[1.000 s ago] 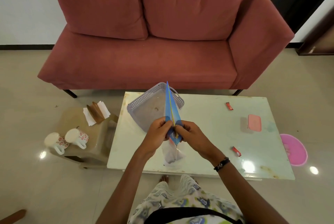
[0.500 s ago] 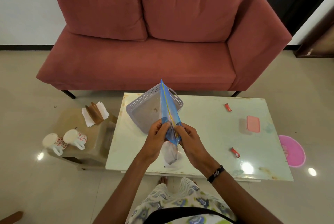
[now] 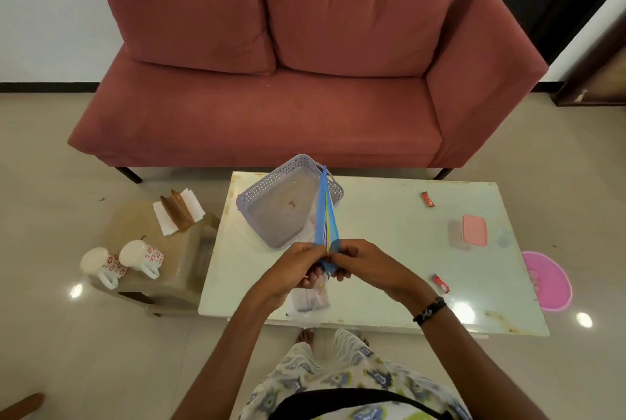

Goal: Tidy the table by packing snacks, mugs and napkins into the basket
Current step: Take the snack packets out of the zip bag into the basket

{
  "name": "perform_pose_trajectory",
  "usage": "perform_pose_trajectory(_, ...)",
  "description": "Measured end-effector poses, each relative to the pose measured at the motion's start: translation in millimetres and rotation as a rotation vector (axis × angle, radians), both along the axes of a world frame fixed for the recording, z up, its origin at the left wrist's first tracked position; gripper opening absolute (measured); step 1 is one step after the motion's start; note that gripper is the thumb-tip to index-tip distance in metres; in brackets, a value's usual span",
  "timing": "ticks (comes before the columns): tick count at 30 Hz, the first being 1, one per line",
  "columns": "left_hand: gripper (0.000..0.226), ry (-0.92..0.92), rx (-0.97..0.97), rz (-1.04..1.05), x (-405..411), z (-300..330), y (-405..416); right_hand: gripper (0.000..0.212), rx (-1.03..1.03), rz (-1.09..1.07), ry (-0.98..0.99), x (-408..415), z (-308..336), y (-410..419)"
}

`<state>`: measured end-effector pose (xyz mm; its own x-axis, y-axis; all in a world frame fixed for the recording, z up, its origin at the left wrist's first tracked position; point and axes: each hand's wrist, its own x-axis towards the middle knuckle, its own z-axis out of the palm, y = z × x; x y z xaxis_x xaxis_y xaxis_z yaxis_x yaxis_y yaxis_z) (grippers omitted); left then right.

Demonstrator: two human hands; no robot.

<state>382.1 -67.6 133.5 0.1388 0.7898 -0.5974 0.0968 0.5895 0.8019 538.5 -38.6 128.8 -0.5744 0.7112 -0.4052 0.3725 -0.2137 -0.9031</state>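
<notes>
A blue snack packet (image 3: 326, 216) stands edge-on above the white table (image 3: 389, 250). My left hand (image 3: 298, 267) and my right hand (image 3: 359, 262) both pinch its near end, close together. Behind the packet lies an empty grey perforated basket (image 3: 257, 203). A clear plastic bag (image 3: 310, 299) lies on the table under my hands. Two small red snack sachets (image 3: 428, 199) (image 3: 441, 283) and a pink lidded box (image 3: 474, 230) sit on the right half of the table. Two white floral mugs (image 3: 101, 264) (image 3: 144, 257) and napkins in a brown holder (image 3: 178, 214) stand on a low stool at the left.
A red sofa (image 3: 271, 98) runs along the far side of the table. The low beige stool (image 3: 159, 284) sits against the table's left edge. A pink plastic lid or basin (image 3: 548, 280) lies on the floor at the right.
The blue packet has tilted slightly back to upright and my hands stay pinched on its near end. The view has shifted a little; nothing else on the table has moved.
</notes>
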Motion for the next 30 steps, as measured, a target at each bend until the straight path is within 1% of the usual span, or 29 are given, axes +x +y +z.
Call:
perform_pose_trajectory(4,0.029,0.023,-0.140,-0.125,-7.2,3.5,-3.2,0.024,-0.064,0.016,0.062,-3.4,-5.1,-11.7)
perform_pose_trajectory(6,0.031,-0.009,-0.165,-0.163,-9.4,3.9,-6.6,0.023,-0.112,0.003,0.088,-1.2,-8.0,-14.6)
perform_pose_trajectory(8,0.031,-0.060,-0.147,-0.152,-10.3,1.6,-8.7,0.021,-0.160,-0.049,0.135,-1.0,-9.8,-18.3)
perform_pose_trajectory(10,0.031,-0.145,-0.106,-0.075,-7.6,-1.8,-9.6,0.022,-0.210,-0.169,0.199,-3.8,-12.4,-22.4)
perform_pose_trajectory(12,0.035,-0.238,-0.073,0.051,-2.4,-6.5,-10.9,0.026,-0.245,-0.286,0.260,-6.0,-13.4,-24.1)
perform_pose_trajectory(15,0.037,-0.362,-0.049,0.218,8.4,-11.3,-13.4,0.018,-0.301,-0.406,0.368,-10.7,-13.0,-25.5)
perform_pose_trajectory(17,0.036,-0.427,-0.044,0.324,15.2,-12.3,-13.2,0.022,-0.363,-0.505,0.452,-10.6,-9.4,-23.1)
perform_pose_trajectory(19,0.032,-0.413,0.003,0.341,17.0,-11.0,-12.3,0.026,-0.344,-0.465,0.473,-5.4,-4.5,-18.4)
perform_pose_trajectory(20,0.031,-0.379,0.033,0.307,16.2,-9.6,-12.1,0.025,-0.309,-0.395,0.434,-2.3,-1.6,-15.6)
perform_pose_trajectory(21,0.031,-0.333,0.059,0.258,13.9,-8.7,-12.4,0.024,-0.268,-0.318,0.353,0.7,1.1,-13.1)
perform_pose_trajectory(23,0.029,-0.240,0.089,0.150,10.0,-5.8,-12.7,0.023,-0.146,-0.193,0.116,3.7,2.8,-4.6)
perform_pose_trajectory(25,0.029,-0.174,0.095,0.060,7.4,-3.3,-12.5,0.022,0.006,-0.125,-0.120,0.2,1.1,7.4)
perform_pose_trajectory(26,0.030,-0.151,0.096,0.029,6.5,-2.4,-12.2,0.022,0.075,-0.107,-0.199,-2.7,1.1,13.4)
perform_pose_trajectory(28,0.030,-0.106,0.069,-0.010,2.0,-1.4,-11.6,0.023,0.189,-0.081,-0.254,-8.4,2.2,22.8)
perform_pose_trajectory(30,0.025,0.012,0.037,-0.078,-4.4,0.1,-9.7,0.025,0.256,-0.031,-0.231,-11.9,1.2,26.3)
